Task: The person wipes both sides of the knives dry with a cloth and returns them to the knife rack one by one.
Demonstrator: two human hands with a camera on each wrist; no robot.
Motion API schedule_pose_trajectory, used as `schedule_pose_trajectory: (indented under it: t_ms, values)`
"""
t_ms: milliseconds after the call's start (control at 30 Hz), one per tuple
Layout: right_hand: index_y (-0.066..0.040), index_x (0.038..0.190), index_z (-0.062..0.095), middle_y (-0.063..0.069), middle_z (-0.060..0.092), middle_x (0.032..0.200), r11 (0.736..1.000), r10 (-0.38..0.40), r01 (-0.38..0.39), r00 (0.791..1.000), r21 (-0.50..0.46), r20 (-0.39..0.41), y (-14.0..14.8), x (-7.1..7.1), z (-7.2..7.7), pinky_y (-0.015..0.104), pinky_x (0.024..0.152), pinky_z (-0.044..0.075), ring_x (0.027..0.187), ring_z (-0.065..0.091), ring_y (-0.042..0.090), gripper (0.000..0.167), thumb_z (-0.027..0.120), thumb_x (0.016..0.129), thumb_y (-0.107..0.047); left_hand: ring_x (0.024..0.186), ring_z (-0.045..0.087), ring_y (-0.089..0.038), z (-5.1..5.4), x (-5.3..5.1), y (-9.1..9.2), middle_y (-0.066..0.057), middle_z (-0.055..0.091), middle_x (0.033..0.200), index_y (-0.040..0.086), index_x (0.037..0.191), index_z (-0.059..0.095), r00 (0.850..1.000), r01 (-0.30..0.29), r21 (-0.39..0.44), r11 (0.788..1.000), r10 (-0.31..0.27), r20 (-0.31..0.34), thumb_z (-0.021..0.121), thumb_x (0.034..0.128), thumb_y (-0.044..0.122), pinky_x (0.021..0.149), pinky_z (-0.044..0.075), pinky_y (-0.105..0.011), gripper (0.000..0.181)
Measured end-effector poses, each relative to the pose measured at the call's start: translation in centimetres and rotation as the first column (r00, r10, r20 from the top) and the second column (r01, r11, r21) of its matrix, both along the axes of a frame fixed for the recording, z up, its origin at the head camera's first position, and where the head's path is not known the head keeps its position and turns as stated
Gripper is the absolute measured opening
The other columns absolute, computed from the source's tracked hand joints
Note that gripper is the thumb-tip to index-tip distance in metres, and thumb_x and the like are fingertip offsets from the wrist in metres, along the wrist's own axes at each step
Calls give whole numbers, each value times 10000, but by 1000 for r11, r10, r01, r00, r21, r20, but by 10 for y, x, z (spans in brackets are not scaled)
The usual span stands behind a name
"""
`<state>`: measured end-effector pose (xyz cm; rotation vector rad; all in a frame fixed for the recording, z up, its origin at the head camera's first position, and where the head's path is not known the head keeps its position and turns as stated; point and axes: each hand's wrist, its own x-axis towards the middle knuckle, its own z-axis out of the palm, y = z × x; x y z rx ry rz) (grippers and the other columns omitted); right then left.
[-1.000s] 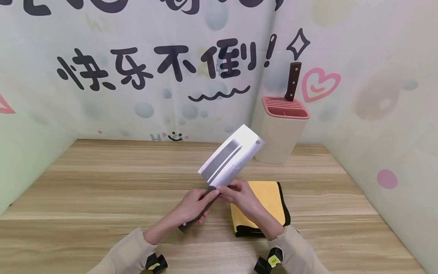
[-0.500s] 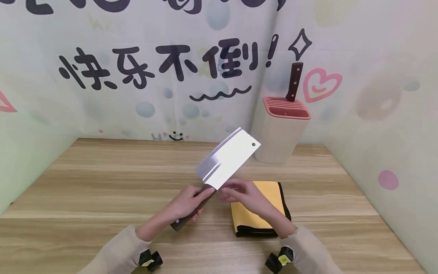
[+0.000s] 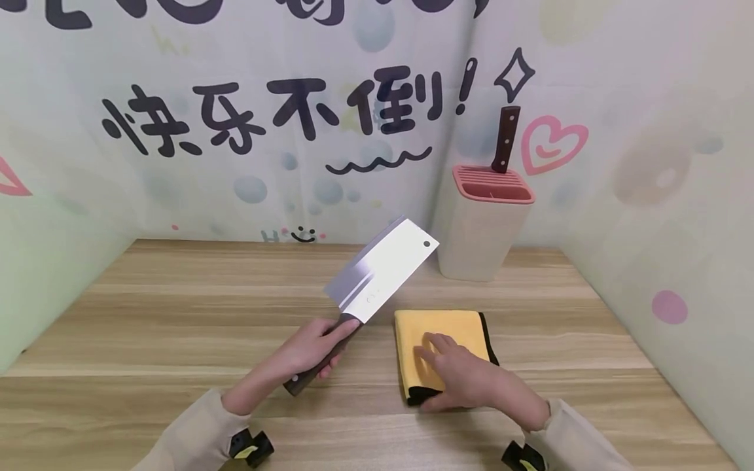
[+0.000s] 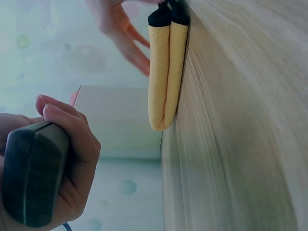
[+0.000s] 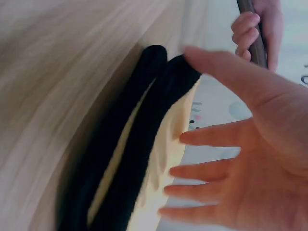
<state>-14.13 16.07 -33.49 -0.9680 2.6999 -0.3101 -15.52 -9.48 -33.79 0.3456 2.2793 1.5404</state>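
Observation:
My left hand (image 3: 309, 347) grips the dark handle of a cleaver (image 3: 385, 268), its thumb along the handle near the blade. The broad steel blade points up and to the right, above the table. In the left wrist view the butt of the handle (image 4: 36, 173) faces the camera, with fingers curled round it. A folded yellow cloth (image 3: 412, 327) with black edging lies on the table to the right. Over its near part is my right hand (image 3: 465, 376), fingers spread and holding nothing. The right wrist view has the thumb by the black edge; whether it touches, I cannot tell.
A cream knife block (image 3: 480, 239) with a pink slotted top stands at the back right, beyond the cloth. One brown-handled knife (image 3: 505, 139) sticks up from it. A printed wall closes off the back of the wooden table (image 3: 177, 327), with side walls left and right.
My right hand has left the cleaver's blade base and moved right and nearer, over the cloth. The left hand has shifted slightly left with the cleaver, whose blade has turned a little.

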Motion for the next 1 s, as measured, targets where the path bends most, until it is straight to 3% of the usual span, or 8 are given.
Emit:
schedule_pose_trajectory:
  t_ms: [200,400,500,633,700,767,867,1000]
  values:
    - [24,1361,261,299,140,1404,982,-101,91,993,167,54,5,11,-7,604,955,263,1277,154,466,881,771,653,-97,361,430,-89,0,0,-2,-9,461,493,-13,702,487,1000,-7,10,1000,7,11,448,892,472,369,425,-259,522]
    - [26,1341,290,308,254,1347,966,17,28,985,256,-172,6,8,-21,542,876,399,1207,307,466,892,777,593,-7,362,438,-93,2,1,-4,-13,458,491,-2,694,476,1000,0,23,1000,0,-7,437,908,445,368,423,-266,497]
    - [42,1283,371,299,381,1245,951,132,-7,913,309,-385,5,6,-30,442,752,493,1089,442,429,819,780,576,-9,363,438,-97,3,1,-4,-16,459,493,2,691,475,1000,0,24,1000,1,-6,440,907,443,368,418,-260,492]
    - [26,1183,474,219,507,1061,944,221,-1,747,331,-626,5,2,-41,291,531,484,838,531,296,680,763,568,8,366,438,-95,2,1,-4,-12,456,497,-8,696,474,1000,3,19,1000,-3,5,441,903,454,373,427,-263,507]
    - [24,1124,507,158,533,938,951,220,5,689,308,-690,4,-2,-43,248,462,445,710,520,236,591,751,586,29,368,438,-93,1,1,-4,-8,455,499,-17,700,476,1000,4,14,1000,-4,7,442,900,460,378,433,-262,519]
    - [29,1050,525,120,526,825,961,207,2,662,278,-720,4,-6,-45,216,419,415,613,490,204,488,742,613,50,369,437,-89,1,0,-4,-5,453,499,-29,706,478,1000,8,9,1000,-8,6,440,900,464,380,437,-262,530]
    - [18,933,549,84,505,722,970,195,-18,647,241,-737,3,-12,-44,205,404,402,558,476,186,330,725,655,42,367,433,-88,0,-1,-4,-3,451,496,-23,697,477,1000,15,7,1000,-15,-3,436,903,459,376,433,-256,526]
    - [-30,852,553,75,497,712,975,196,-55,669,215,-717,6,-17,-42,227,427,388,567,459,180,251,710,673,45,364,428,-88,1,-1,-5,-5,451,492,-9,689,475,1000,17,8,1000,-17,-6,435,903,460,369,427,-253,517]
